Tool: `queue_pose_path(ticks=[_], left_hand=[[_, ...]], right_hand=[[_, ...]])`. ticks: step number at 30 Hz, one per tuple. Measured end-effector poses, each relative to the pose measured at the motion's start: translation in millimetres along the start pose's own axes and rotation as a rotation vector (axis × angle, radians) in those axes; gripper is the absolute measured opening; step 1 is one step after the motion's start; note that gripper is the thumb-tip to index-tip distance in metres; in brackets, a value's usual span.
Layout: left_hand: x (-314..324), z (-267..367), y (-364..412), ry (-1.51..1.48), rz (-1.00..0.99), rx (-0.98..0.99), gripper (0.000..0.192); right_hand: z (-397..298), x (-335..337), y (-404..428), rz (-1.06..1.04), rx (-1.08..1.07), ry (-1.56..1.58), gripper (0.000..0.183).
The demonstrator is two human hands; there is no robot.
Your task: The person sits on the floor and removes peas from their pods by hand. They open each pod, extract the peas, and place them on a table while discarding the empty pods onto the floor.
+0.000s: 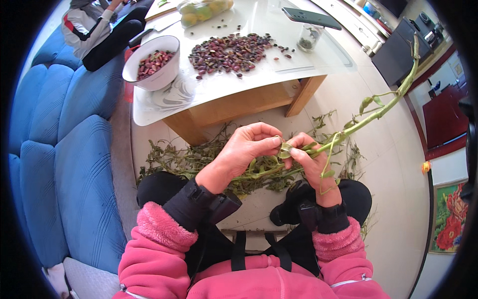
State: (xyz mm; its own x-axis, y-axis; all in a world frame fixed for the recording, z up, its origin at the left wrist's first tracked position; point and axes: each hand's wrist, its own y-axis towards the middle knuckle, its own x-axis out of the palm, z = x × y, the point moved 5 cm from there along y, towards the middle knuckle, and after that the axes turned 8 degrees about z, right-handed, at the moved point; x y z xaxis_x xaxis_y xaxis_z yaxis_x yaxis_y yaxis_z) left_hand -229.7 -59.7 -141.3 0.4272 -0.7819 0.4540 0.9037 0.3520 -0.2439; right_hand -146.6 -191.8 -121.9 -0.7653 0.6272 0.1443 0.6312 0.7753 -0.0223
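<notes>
A green bean pod (285,150), split open, is between my two hands in front of my knees. My left hand (251,146) pinches at the pod's left edge with thumb and fingertips. With thumb and forefinger, my right hand (309,157) grips the pod's other side. A long green plant stem (368,120), with a few pods and thin side shoots, passes through the right hand and rises toward the upper right. How the fingers below hold the stem is partly hidden.
Cut bean plants (179,159) litter the floor under the hands. On the glass-topped table (231,91) are a white bowl (158,80) of beans, a pile of dark red beans (229,54), a knife (140,37), a bag of fruit (203,11), and a phone (312,18) on a glass. A person sits on the blue sofa (89,187).
</notes>
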Motion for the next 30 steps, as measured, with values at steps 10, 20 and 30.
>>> queue_pose_path(ticks=[10, 20, 30], left_hand=[[-131, 222, -21, 0.618, 0.606, 0.885, 0.022], [-50, 194, -38, 1.087, 0.502, 1.127, 0.017], [60, 48, -12, 0.74, -0.214, 0.34, 0.017]], right_hand=[[0, -1, 2, 0.042, 0.063, 0.051, 0.012], [-6, 4, -2, -0.003, 0.049, 0.015, 0.015], [0, 4, 0, -0.116, -0.005, -0.038, 0.015]])
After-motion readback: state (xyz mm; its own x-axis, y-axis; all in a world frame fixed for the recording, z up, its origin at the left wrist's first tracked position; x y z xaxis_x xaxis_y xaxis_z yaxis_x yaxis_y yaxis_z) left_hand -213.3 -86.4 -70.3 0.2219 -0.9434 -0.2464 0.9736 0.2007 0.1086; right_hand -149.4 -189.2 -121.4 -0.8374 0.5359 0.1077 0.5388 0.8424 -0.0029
